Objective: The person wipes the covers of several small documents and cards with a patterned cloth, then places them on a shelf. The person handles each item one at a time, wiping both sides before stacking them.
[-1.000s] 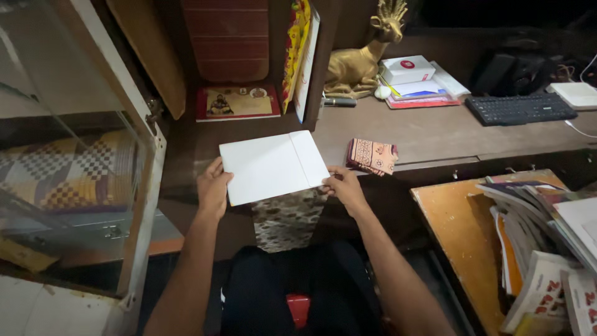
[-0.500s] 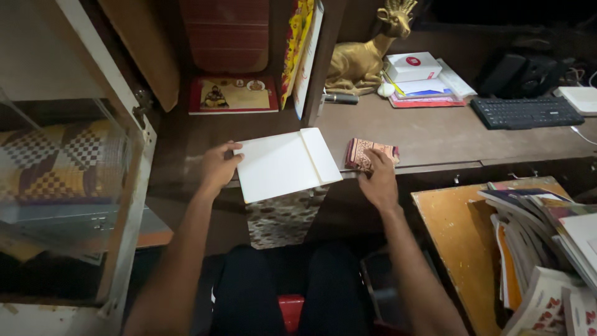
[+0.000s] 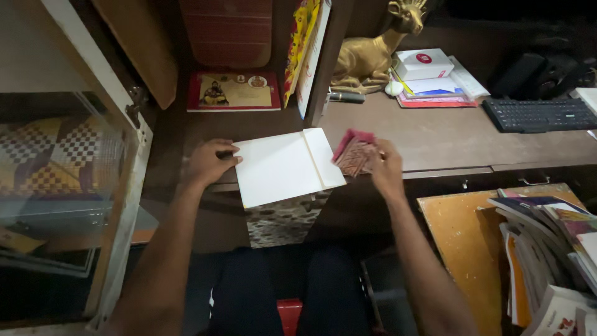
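Lap: dark trousers (image 3: 273,286) at the bottom of the view, both forearms reaching forward over them.
Book stack: fanned books and magazines (image 3: 547,242) on an orange-topped surface (image 3: 460,249) at the near right.
Left hand (image 3: 208,162): fingers curled, thumb and fingertips gripping the left edge of the white folder (image 3: 283,165); wrist level, arm nearly straight.
White folder: a flat white sheet with a narrow folded flap on its right side, lying on the front edge of the brown desk (image 3: 448,134) and overhanging it towards the person.
Right hand (image 3: 385,167): fingers closed around the patterned cloth (image 3: 353,154), pinching it from the right; hand raised just above the desk, forearm angled inward.
Patterned cloth: folded, pink and beige print, lifted and tilted, blurred, just beside the folder's right edge.
Cabinet door: glass-fronted white frame (image 3: 127,186) at the left, checked fabric behind the glass.
Far desk: dark keyboard (image 3: 541,114), white box on a stack of papers (image 3: 429,74), gold deer figurine (image 3: 373,53).
Shelf niche: red framed picture (image 3: 233,90) lying flat, upright colourful book (image 3: 305,50) beside it.
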